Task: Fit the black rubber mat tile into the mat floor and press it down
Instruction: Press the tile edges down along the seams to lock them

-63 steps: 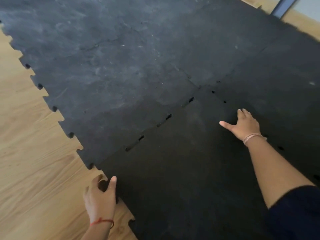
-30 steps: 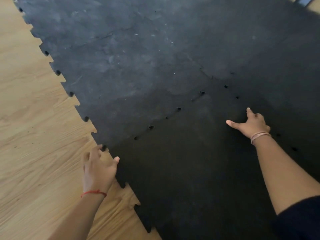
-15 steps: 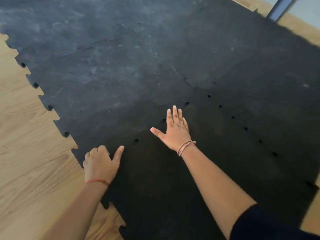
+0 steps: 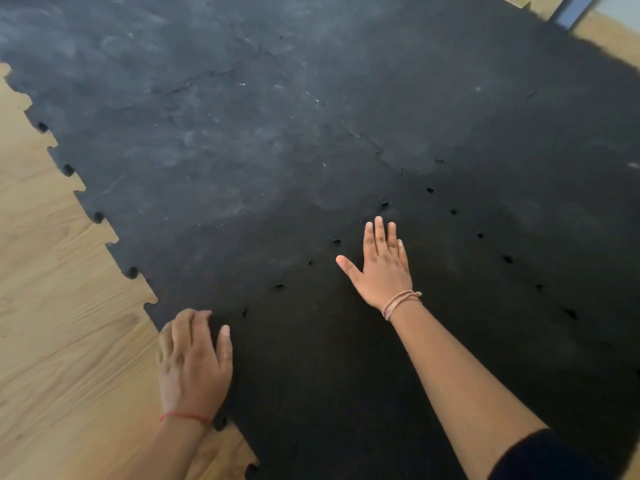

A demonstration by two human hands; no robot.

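Note:
The black rubber mat tile (image 4: 346, 368) lies in the near part of the mat floor (image 4: 242, 133), its toothed edges meeting the dusty grey tiles beyond. Small dark gaps dot both seams. My right hand (image 4: 382, 268) lies flat, fingers spread, on the tile just short of the far seam. At the tile's left corner my left hand (image 4: 194, 365) rests palm down, fingers together, partly on the mat edge and partly over the wood floor. Neither hand holds anything.
Light wood floor (image 4: 59, 341) runs along the left, beside the mat's jigsaw edge. A grey metal post (image 4: 571, 10) stands at the top right, past the mat. A dark sleeve (image 4: 554, 459) covers my right upper arm.
My right hand came from the right seam to the far seam and now presses flat. My left hand shifted from the wood onto the tile's left corner. The seam gaps have shrunk.

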